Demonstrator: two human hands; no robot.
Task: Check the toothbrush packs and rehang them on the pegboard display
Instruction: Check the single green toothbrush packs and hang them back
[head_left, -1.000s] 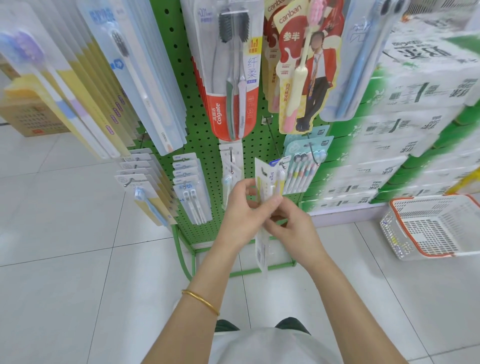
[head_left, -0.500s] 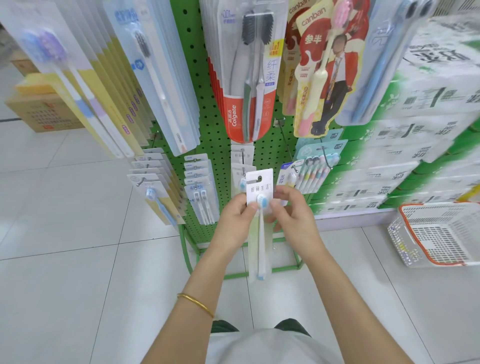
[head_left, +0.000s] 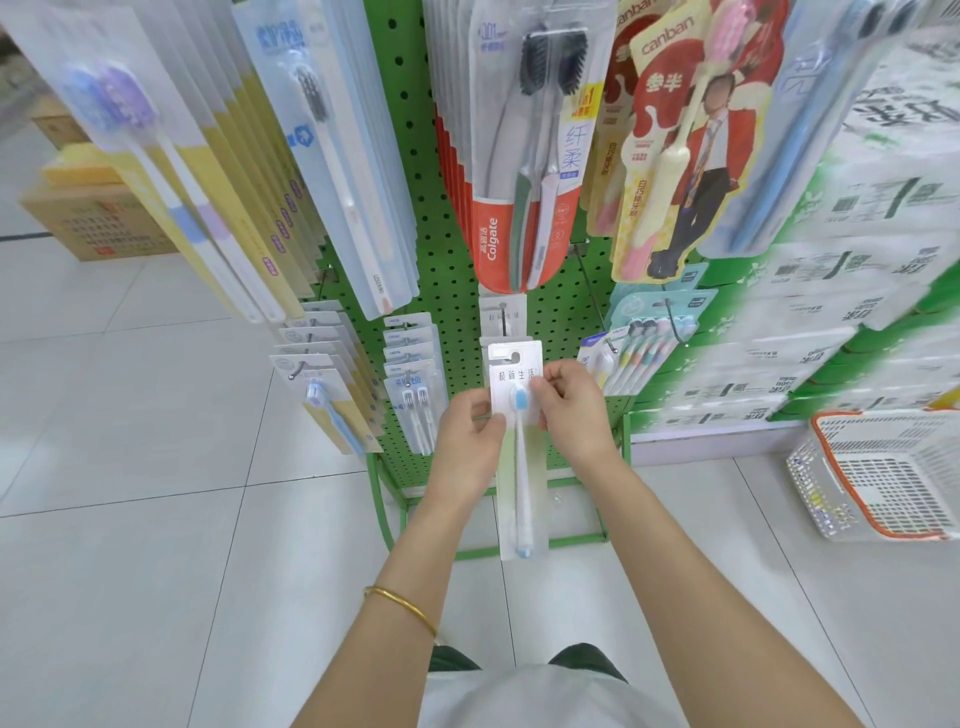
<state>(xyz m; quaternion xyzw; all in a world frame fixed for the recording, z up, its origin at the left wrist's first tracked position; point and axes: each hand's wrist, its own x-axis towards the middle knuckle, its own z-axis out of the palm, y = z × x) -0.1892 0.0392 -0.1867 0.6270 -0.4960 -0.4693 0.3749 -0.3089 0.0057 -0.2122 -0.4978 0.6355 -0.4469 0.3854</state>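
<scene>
nearest the camera, a gold bangle (head_left: 402, 605) sits on the left forearm, and both arms reach forward over the white tiled floor (head_left: 130, 519). the left hand (head_left: 465, 441) pinches the left edge of the toothbrush pack (head_left: 511, 374) between thumb and curled fingers. the right hand (head_left: 574, 410) pinches the right edge, its fingertips on the card beside the printed characters. the pack is upright with its printed face to the camera. the blue-headed toothbrush (head_left: 521, 467) runs straight down between the hands, and its tail hangs below them in front of the stand's base.

a second ago the pack was turned nearly edge-on between the hands. half a second ago it already faced forward, with the right hand lower and more behind the card. that hand now grips higher, at the card's top right.

the hang slot at the top of the card lies just below the matching packs (head_left: 501, 314) on their peg on the green pegboard (head_left: 457, 312), and is not hooked on. to the right hangs a pack of pastel brushes (head_left: 641, 348). above are the red colgate pack (head_left: 519, 208) and the canban pack (head_left: 670, 171). further off, a white basket (head_left: 893, 531) with an orange rim sits on the floor at right, and a cardboard box (head_left: 88, 223) stands far left.
</scene>
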